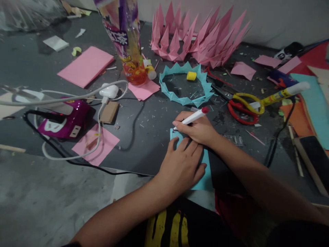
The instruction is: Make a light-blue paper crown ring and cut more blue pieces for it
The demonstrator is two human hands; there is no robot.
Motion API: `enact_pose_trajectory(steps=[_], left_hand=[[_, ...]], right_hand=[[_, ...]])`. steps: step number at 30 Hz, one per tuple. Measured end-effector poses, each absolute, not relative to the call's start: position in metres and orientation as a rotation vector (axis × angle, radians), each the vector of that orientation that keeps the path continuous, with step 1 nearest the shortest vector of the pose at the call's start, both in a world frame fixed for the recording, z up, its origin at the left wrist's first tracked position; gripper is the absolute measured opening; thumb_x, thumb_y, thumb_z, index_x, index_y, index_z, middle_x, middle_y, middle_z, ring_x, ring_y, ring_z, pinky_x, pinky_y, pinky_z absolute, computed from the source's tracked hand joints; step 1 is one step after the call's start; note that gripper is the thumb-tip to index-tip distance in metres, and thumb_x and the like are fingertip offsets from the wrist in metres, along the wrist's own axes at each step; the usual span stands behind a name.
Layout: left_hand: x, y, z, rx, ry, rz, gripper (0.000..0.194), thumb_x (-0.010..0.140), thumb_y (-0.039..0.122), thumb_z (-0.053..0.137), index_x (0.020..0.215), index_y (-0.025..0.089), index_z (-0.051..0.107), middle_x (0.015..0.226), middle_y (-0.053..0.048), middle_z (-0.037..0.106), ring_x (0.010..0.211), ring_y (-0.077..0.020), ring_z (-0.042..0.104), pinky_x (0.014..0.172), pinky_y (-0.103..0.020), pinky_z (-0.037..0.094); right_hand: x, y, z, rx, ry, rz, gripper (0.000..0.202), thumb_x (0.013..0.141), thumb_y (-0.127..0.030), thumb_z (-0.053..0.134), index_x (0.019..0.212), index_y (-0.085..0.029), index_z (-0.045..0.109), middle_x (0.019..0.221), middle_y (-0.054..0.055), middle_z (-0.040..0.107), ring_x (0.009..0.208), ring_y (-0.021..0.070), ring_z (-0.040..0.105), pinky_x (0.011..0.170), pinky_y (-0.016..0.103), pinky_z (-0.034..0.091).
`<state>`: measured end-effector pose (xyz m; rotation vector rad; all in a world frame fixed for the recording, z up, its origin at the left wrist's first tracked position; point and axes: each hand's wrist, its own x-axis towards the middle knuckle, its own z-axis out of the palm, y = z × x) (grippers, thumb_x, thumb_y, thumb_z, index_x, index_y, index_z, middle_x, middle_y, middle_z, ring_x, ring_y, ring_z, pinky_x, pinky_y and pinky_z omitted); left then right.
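My right hand (196,130) grips a white marker pen (192,117) with a red end, its tip touching the top left corner of a light blue paper strip (207,171). Small dark marks show at that corner. Across the same strip lies my left hand (181,161), fingers spread and pressing on the paper, just below the right hand. Part of the strip is hidden under both hands. Beyond them sits a light blue folded-paper ring (164,90) with a pointed rim. A yellow cap (191,75) rests inside that ring.
Pink spiked paper pieces (174,41) stand at the back. Left are a drink bottle (132,55), pink paper (86,65), a purple power strip (64,120) and loose cables. Scissors (244,113), a glue tube (279,97) and a phone-like black slab (313,157) lie to the right.
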<state>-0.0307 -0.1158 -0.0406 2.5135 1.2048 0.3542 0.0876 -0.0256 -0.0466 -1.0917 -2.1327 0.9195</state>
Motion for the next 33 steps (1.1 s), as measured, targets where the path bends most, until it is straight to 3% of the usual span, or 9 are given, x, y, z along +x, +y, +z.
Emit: enact_pose_trajectory(steps=[9,19,25,30,33], left_hand=[[-0.03,-0.116,-0.042,2.514,1.21,0.375,0.04,0.09,0.039,0.04,0.12,0.014,0.049,0.124,-0.009,0.055,0.117,-0.0247,0.043,0.101,-0.046,0.031],[-0.03,-0.116,-0.042,2.533,1.209,0.342,0.041,0.09,0.04,0.039,0.121,0.015,0.048,0.123,-0.009,0.055,0.117,-0.025,0.043,0.1,-0.046,0.032],[-0.03,-0.117,-0.043,2.541,1.218,0.365,0.044,0.091,0.039,0.038,0.126,0.013,0.045,0.129,-0.01,0.053,0.121,-0.0249,0.041,0.101,-0.046,0.03],[-0.031,-0.118,-0.044,2.586,1.219,0.359,0.045,0.092,0.04,0.036,0.127,0.014,0.045,0.134,-0.01,0.049,0.124,-0.0247,0.039,0.1,-0.046,0.031],[-0.032,-0.117,-0.044,2.599,1.219,0.353,0.045,0.092,0.041,0.036,0.127,0.014,0.045,0.134,-0.01,0.049,0.124,-0.0244,0.039,0.1,-0.045,0.032]], right_hand=[[0.087,-0.027,-0.047,-1.117,-2.067,0.821,0.023,0.083,-0.032,0.05,0.064,-0.02,0.053,0.062,-0.002,0.058,0.06,0.0116,0.05,0.061,0.026,0.038],[0.087,-0.024,-0.048,-1.06,-2.157,0.955,0.022,0.082,-0.033,0.051,0.067,-0.019,0.056,0.062,-0.002,0.058,0.056,0.0105,0.05,0.059,0.025,0.039],[0.089,-0.03,-0.04,-1.178,-1.973,0.588,0.024,0.086,-0.036,0.049,0.068,-0.022,0.057,0.068,0.001,0.062,0.067,0.0158,0.058,0.068,0.031,0.045],[0.121,-0.037,-0.016,-1.163,-1.947,0.527,0.019,0.086,-0.038,0.051,0.093,-0.026,0.064,0.094,0.005,0.069,0.086,0.0211,0.064,0.079,0.036,0.049],[0.157,-0.046,-0.019,-1.184,-2.152,0.671,0.025,0.087,-0.039,0.049,0.105,-0.028,0.062,0.091,0.003,0.071,0.084,0.0207,0.067,0.076,0.036,0.052]])
